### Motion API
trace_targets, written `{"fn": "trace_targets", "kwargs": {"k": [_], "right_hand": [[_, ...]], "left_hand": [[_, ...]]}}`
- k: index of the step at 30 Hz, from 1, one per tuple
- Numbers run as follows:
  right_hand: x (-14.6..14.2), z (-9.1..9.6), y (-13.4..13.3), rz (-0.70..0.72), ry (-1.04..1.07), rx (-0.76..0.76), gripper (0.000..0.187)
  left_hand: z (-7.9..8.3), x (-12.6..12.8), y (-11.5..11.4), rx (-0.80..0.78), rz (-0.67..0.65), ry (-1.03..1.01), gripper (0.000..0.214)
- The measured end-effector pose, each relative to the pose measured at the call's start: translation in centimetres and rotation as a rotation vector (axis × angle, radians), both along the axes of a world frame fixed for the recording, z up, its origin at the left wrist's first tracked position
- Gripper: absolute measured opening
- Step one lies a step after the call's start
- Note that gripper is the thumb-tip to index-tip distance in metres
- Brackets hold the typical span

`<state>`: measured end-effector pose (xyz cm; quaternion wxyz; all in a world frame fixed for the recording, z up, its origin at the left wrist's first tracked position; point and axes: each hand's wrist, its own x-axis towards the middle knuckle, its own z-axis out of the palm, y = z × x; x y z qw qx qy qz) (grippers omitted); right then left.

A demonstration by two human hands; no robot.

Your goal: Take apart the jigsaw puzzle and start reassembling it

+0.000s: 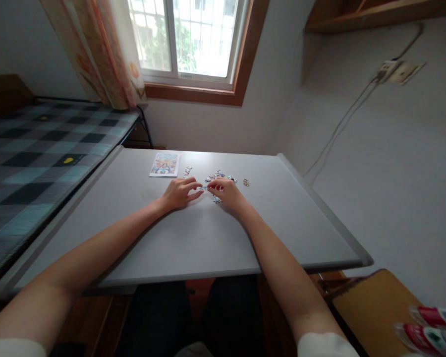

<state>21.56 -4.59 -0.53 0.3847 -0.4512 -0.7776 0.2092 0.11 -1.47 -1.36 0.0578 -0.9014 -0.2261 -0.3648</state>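
Observation:
Over the middle of the table, my left hand (179,192) and my right hand (226,192) meet at the fingertips. Small light-blue jigsaw puzzle pieces (204,188) show between them, pinched by both hands; whether they are joined I cannot tell. Just beyond my right hand lies a loose pile of jigsaw pieces (218,173), partly hidden by its fingers. A few more pieces (217,199) show below that hand. A short row of pieces (188,171) lies beyond my left hand, and a small cluster (246,182) sits to the right.
A printed picture sheet (165,164) lies at the back left of the white table (208,238). A checked bed (59,144) stands along the left side. At the lower right, a wooden chair (371,307) stands near red-labelled bottles (427,334). A window (193,39) is behind.

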Motion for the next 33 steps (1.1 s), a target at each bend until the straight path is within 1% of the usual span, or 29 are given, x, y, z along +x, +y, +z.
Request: {"fn": "trace_targets", "kwargs": {"k": [6, 12, 22, 28, 33], "right_hand": [[0.00, 0.45, -0.13, -0.021, -0.005, 0.023, 0.008], [0.15, 0.24, 0.07, -0.060, 0.017, 0.034, 0.008], [0.12, 0.41, -0.13, -0.047, 0.004, 0.039, 0.006], [0.12, 0.32, -0.07, -0.048, 0.008, 0.041, 0.007], [0.13, 0.18, -0.01, -0.049, 0.004, 0.052, 0.007]], "left_hand": [[0.07, -0.15, -0.07, 0.004, 0.033, -0.001, 0.025], [0.35, -0.10, -0.28, -0.007, 0.082, -0.038, 0.022], [-0.24, -0.12, 0.21, 0.015, 0.015, -0.032, 0.018], [-0.35, -0.21, 0.32, 0.032, 0.021, -0.030, 0.017], [-0.27, -0.18, 0.26, 0.037, 0.000, -0.039, 0.017]]}}
